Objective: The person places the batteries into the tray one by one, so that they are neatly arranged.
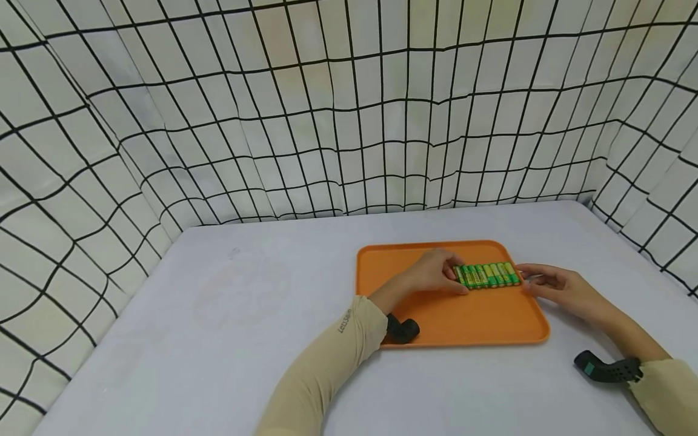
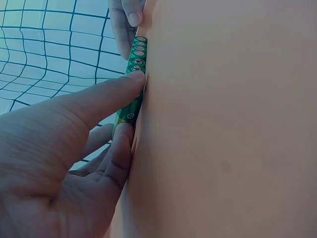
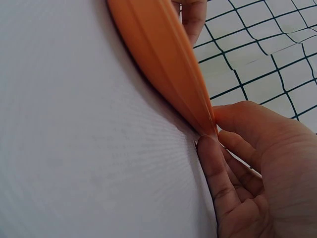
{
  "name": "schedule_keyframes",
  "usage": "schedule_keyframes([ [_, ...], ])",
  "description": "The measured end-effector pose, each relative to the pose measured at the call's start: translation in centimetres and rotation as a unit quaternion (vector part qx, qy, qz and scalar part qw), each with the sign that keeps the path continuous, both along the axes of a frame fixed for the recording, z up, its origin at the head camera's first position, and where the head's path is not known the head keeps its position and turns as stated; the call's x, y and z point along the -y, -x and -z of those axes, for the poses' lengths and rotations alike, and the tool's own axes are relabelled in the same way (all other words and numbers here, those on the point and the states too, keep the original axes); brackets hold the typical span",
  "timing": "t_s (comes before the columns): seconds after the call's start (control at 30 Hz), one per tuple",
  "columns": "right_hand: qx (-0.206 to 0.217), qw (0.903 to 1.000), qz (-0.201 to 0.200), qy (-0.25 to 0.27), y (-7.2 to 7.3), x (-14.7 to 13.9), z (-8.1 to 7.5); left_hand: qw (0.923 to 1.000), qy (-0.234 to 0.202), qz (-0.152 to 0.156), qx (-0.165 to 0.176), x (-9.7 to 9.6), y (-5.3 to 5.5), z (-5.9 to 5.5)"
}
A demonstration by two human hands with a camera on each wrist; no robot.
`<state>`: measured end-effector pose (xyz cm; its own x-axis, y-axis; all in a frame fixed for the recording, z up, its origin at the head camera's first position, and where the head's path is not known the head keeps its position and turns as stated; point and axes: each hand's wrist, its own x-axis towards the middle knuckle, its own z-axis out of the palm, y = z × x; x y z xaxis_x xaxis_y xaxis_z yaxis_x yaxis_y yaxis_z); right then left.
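A row of several green-and-yellow batteries [image 1: 487, 275] lies side by side on an orange tray [image 1: 463, 321]. My left hand [image 1: 433, 271] holds the row's left end, with the thumb on the near side and fingers on the far side. In the left wrist view, the left thumb [image 2: 116, 94] rests against the batteries' ends [image 2: 137, 62]. My right hand [image 1: 567, 290] is at the tray's right rim, fingertips by the row's right end. The right wrist view shows its fingertips touching the tray edge [image 3: 163, 54]; the batteries are hidden there.
The tray lies on a white-covered table [image 1: 218, 315]. Behind and beside it hangs a white backdrop with a black grid net [image 1: 349, 121]. A dark wrist device [image 1: 608, 367] sits on the right wrist, and another [image 1: 402, 330] on the left.
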<state>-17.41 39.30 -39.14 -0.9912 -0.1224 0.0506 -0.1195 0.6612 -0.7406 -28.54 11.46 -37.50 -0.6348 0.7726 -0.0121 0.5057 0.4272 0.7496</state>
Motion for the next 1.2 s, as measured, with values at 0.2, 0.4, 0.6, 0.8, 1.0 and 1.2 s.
schedule_keyframes([
  [0.2, -0.001, 1.0000, -0.003, 0.004, 0.0, -0.1, 0.0, 0.9999, 0.002, 0.000, 0.010, 0.2, -0.2, -0.1],
  [0.4, 0.004, 1.0000, -0.004, 0.002, 0.1, -0.3, 0.0, 0.9997, 0.012, 0.010, 0.021, 0.1, -0.1, -0.4],
  [0.6, 0.003, 1.0000, -0.009, -0.001, 0.2, -0.5, 0.4, 0.9989, 0.026, 0.022, 0.033, 0.4, -0.2, -0.9],
  [0.8, -0.002, 0.9999, -0.009, -0.011, 0.4, -1.0, 0.5, 0.9985, 0.027, 0.017, 0.043, 0.6, -0.1, -1.2],
  [1.0, 0.004, 0.9998, -0.003, -0.019, 0.6, -1.5, 0.6, 0.9981, 0.046, 0.026, 0.033, 1.1, 0.2, -1.3],
  [1.2, 0.004, 0.9998, -0.011, -0.016, 1.3, -1.8, 0.7, 0.9976, 0.062, 0.022, 0.022, 2.4, 0.5, -1.4],
])
